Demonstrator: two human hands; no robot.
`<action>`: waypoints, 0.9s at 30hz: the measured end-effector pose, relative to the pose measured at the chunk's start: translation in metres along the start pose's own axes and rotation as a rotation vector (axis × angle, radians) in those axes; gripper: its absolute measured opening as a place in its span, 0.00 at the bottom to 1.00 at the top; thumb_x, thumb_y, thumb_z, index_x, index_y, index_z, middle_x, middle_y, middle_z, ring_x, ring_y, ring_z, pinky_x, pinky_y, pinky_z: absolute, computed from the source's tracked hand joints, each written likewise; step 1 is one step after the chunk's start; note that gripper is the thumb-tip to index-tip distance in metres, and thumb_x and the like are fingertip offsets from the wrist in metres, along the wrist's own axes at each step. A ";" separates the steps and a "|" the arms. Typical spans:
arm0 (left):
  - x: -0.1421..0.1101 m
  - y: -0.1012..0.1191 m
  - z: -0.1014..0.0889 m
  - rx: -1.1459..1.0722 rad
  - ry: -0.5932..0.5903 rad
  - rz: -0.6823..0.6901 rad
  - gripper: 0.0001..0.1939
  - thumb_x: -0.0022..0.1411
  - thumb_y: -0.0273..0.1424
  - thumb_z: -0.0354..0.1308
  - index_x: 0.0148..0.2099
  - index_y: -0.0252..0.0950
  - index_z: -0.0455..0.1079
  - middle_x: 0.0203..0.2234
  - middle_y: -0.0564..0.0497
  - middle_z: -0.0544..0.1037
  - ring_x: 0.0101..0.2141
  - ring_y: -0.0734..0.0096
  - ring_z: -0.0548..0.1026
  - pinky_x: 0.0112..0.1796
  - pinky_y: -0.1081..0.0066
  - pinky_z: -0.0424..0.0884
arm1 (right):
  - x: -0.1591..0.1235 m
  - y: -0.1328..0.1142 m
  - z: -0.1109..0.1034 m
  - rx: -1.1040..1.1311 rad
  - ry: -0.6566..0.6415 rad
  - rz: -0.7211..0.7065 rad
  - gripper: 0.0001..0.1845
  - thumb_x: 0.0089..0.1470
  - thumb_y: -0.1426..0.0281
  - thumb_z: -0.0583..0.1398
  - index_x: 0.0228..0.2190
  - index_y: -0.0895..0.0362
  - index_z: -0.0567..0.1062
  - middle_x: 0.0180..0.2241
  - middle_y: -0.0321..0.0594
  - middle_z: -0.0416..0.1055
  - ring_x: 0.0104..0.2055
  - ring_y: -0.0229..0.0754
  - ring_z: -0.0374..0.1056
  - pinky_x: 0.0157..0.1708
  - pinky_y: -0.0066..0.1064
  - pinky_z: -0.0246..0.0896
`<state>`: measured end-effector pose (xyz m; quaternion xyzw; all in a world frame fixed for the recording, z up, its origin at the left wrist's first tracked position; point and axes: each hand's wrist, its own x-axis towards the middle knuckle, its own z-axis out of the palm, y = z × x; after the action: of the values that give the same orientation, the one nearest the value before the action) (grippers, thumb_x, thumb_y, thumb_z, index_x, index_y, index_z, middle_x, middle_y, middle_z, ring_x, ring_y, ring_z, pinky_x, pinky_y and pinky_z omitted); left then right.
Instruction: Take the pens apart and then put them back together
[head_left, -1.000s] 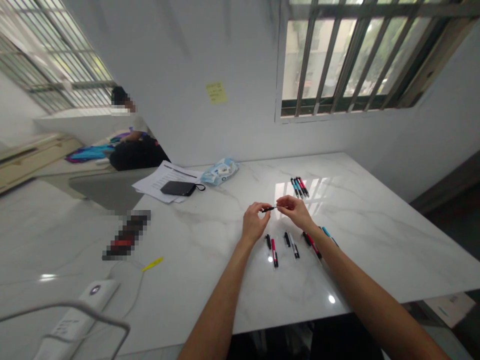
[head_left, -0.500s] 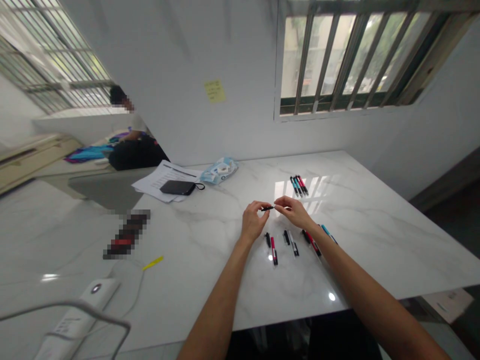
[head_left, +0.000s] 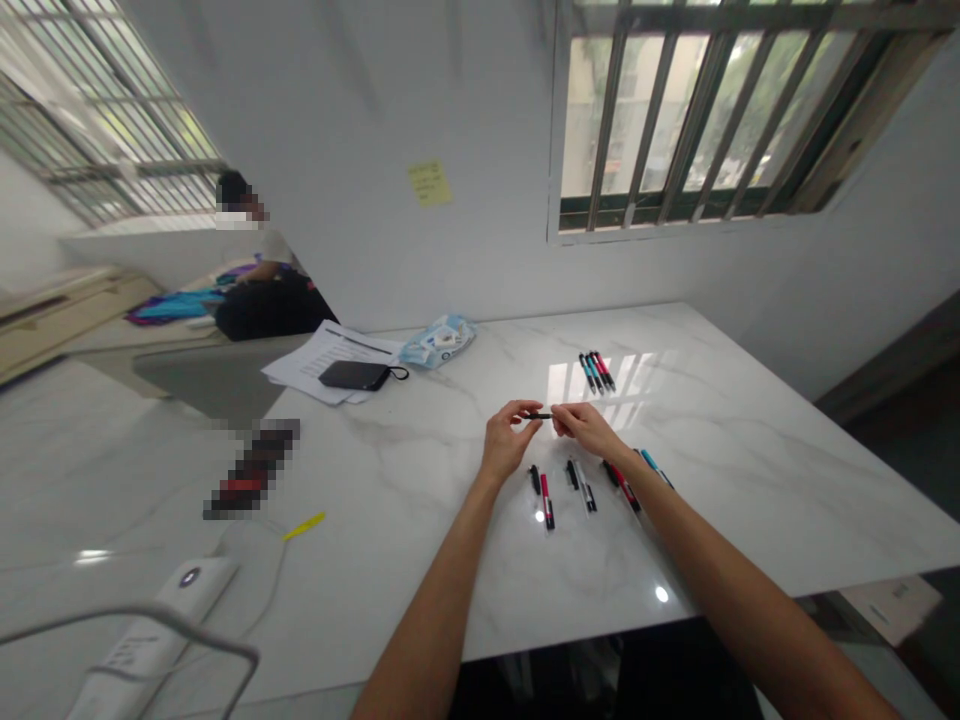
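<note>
Both my hands meet above the white marble table (head_left: 750, 470), pinching a thin black pen (head_left: 538, 415) between them. My left hand (head_left: 508, 442) grips its left end and my right hand (head_left: 587, 430) grips its right end. Just in front of my hands lie several pens on the table: a red-and-black one (head_left: 547, 501), a black-and-white one (head_left: 582, 486), a red one (head_left: 624, 488) and a blue one (head_left: 654, 464) partly hidden by my right forearm. Farther back lies a small group of blue, black and red pens (head_left: 597, 371).
At the back left of the table are papers (head_left: 322, 362) with a black pouch (head_left: 354, 375) and a blue packet (head_left: 439, 342). A yellow object (head_left: 304, 526) and a white device (head_left: 161, 625) lie near left. Another person (head_left: 259, 270) sits far left.
My hands have drawn closer together along the black pen, so less of it shows between them. The pens on the table have not moved.
</note>
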<state>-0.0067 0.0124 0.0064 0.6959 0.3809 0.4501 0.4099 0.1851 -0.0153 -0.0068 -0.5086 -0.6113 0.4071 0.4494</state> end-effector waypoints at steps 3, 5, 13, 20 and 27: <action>0.003 -0.002 0.000 -0.280 0.013 -0.097 0.18 0.55 0.34 0.69 0.48 0.37 0.78 0.41 0.46 0.82 0.40 0.66 0.79 0.44 0.66 0.74 | -0.001 -0.007 0.014 0.220 -0.054 0.087 0.34 0.56 0.38 0.57 0.21 0.55 0.70 0.19 0.34 0.64 0.21 0.35 0.56 0.24 0.29 0.51; 0.004 -0.001 -0.002 -0.403 0.025 -0.129 0.22 0.54 0.37 0.71 0.50 0.37 0.76 0.40 0.47 0.81 0.40 0.68 0.79 0.45 0.67 0.75 | -0.003 -0.012 0.026 0.352 -0.072 0.143 0.34 0.54 0.36 0.59 0.21 0.54 0.66 0.18 0.33 0.62 0.20 0.35 0.53 0.22 0.29 0.50; 0.009 0.002 -0.024 -0.517 0.153 -0.194 0.28 0.56 0.39 0.68 0.58 0.41 0.70 0.44 0.48 0.79 0.40 0.69 0.80 0.45 0.66 0.76 | 0.002 -0.023 0.038 0.067 -0.089 0.029 0.25 0.61 0.46 0.58 0.30 0.56 0.73 0.29 0.40 0.75 0.29 0.39 0.67 0.32 0.32 0.64; 0.018 -0.022 -0.043 -0.293 0.396 -0.216 0.24 0.54 0.36 0.67 0.52 0.35 0.73 0.41 0.44 0.81 0.36 0.69 0.79 0.39 0.69 0.75 | 0.020 -0.011 0.051 -0.560 -0.078 -0.267 0.46 0.45 0.63 0.74 0.63 0.52 0.67 0.59 0.52 0.69 0.58 0.55 0.67 0.59 0.51 0.61; 0.017 -0.035 -0.044 -0.256 0.376 -0.315 0.20 0.50 0.37 0.69 0.44 0.33 0.76 0.35 0.45 0.83 0.33 0.68 0.78 0.36 0.69 0.73 | 0.027 -0.018 0.055 -0.541 -0.014 -0.333 0.52 0.47 0.69 0.73 0.69 0.51 0.58 0.55 0.50 0.71 0.57 0.55 0.67 0.59 0.51 0.63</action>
<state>-0.0482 0.0508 -0.0088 0.4750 0.4936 0.5465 0.4816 0.1256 0.0059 0.0000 -0.4999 -0.7753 0.1539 0.3541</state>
